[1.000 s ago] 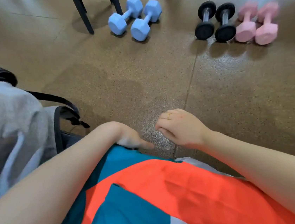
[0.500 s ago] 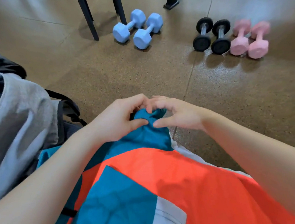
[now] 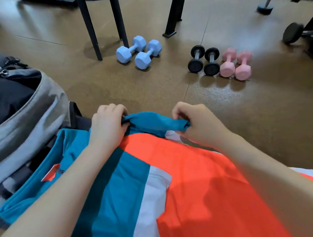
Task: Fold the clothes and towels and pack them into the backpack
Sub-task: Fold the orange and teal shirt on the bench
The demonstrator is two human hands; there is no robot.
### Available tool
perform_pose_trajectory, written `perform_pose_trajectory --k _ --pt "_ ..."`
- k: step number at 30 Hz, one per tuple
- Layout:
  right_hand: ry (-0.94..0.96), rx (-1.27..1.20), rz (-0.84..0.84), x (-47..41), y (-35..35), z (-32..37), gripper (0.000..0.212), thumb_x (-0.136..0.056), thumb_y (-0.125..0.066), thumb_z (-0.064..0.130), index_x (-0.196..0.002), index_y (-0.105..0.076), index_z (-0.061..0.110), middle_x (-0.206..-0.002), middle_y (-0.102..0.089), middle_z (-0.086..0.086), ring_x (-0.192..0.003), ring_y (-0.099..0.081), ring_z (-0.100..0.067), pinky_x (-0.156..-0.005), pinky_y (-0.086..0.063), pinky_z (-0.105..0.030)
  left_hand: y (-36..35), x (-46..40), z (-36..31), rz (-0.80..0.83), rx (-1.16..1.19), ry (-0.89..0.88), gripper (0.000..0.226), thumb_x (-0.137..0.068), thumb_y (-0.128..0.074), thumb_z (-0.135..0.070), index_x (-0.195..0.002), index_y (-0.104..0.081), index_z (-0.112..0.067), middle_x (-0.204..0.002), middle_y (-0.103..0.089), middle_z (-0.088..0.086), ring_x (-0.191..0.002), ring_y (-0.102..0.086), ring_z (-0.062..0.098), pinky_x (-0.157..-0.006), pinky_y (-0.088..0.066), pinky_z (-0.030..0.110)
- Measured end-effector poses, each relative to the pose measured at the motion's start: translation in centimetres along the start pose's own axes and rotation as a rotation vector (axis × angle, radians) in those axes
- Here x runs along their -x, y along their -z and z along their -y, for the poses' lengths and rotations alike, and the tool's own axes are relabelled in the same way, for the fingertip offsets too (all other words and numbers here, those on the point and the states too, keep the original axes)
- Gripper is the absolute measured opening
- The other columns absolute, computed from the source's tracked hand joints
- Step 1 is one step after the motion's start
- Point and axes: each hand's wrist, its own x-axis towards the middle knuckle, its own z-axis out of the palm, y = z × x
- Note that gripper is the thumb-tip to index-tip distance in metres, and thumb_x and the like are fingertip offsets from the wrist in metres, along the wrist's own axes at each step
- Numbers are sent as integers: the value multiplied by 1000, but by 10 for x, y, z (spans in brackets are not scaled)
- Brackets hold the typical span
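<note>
— What took up most of the view?

— The brown speckled floor (image 3: 129,94), and on it, nearest the camera, a garment (image 3: 187,173) in orange, teal and pale grey blocks, spread flat under both forearms.

— And the bag?

— The grey backpack (image 3: 34,116) lay at the left, its mouth open toward the camera and dark fabric showing inside. The garment's teal left edge reached right up against it; I couldn't tell whether it overlapped the bag's straps.

— Anything further back?

— Black chair legs (image 3: 90,28) and a dark bench frame (image 3: 173,13) stood at the top. In front of them lay three pairs of weights: blue dumbbells (image 3: 138,52), black dumbbells (image 3: 203,60) and pink dumbbells (image 3: 235,64), the black and pink pairs side by side, all well apart from the garment.

— What were the hands doing?

— Both were on the garment's far teal edge. The left hand (image 3: 107,125) had its grip clamped on one end, fingers curled over and thumb pinching the cloth. The right hand (image 3: 197,121) pinched the other end the same way, knuckles up. The teal strip between them was lifted into a ridge above the floor.
</note>
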Motion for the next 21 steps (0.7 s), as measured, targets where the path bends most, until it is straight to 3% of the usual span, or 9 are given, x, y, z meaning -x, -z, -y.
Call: perform_pose_trajectory --k 3,6,8,9,11,14,16,19,21 --pt "109 250 -141 31 -29 41 21 -61 -66 23 -79 -60 16 -60 -61 1 -58 -59 -29 -49 -38 -27 14 25 -15 -161 167 195 18 -88 -59 -22 -95 -55 -6 -96 -56 16 -92 -51 33 -77 -39 40" --pt "150 458 -115 44 -63 58 26 -53 -75 29 -67 -61 13 -57 -61 -4 -52 -62 -24 -46 -38 -23 19 43 -34 230 714 526 42 -99 -36 -36 -78 -53 -5 -68 -57 9 -59 -51 26 -52 -39 30" --pt "72 483 69 47 -76 63 28 -75 -69 29 -93 -60 10 -88 -67 -11 -84 -65 -27 -66 -42 -34 20 52 -43 366 925 692 47 -97 -38 -44 -72 -52 -7 -61 -55 9 -49 -49 21 -47 -43 25" --pt "29 430 127 50 -81 60 32 -83 -62 29 -107 -55 10 -105 -63 -11 -100 -60 -29 -77 -39 -38 19 54 -44 366 928 691 42 -95 -44 -42 -69 -51 -10 -60 -53 8 -49 -48 19 -48 -44 24" --pt "4 292 160 57 -83 52 43 -85 -58 33 -121 -49 12 -117 -57 -8 -111 -52 -28 -86 -36 -40 16 54 -40 322 795 580 34 -88 -59 -30 -61 -48 -13 -55 -49 4 -48 -44 15 -52 -42 24" --pt "172 152 121 67 -74 45 54 -76 -60 35 -123 -52 11 -113 -57 -9 -105 -49 -26 -91 -42 -37 12 51 -37 275 684 459 27 -82 -66 -18 -60 -50 -14 -53 -45 2 -51 -40 14 -54 -37 27" --pt "202 173 48 73 -65 28 58 -71 -55 36 -122 -52 9 -112 -59 -9 -105 -49 -22 -92 -38 -29 10 50 -41 258 672 433 24 -85 -63 -25 -67 -55 -11 -57 -49 3 -57 -46 19 -59 -44 31" --pt "183 275 35 77 -57 12 40 -69 -50 31 -101 -63 10 -99 -65 -5 -93 -61 -26 -82 -45 -32 6 53 -47 209 576 420 36 -82 -65 -43 -68 -48 -14 -62 -49 4 -62 -48 22 -62 -42 34" --pt "190 371 -17 75 -59 11 28 -71 -44 23 -83 -66 12 -81 -64 -3 -75 -63 -27 -61 -51 -32 2 56 -49 205 442 344 31 -80 -68 -34 -69 -46 -17 -71 -52 1 -72 -53 22 -65 -37 31"
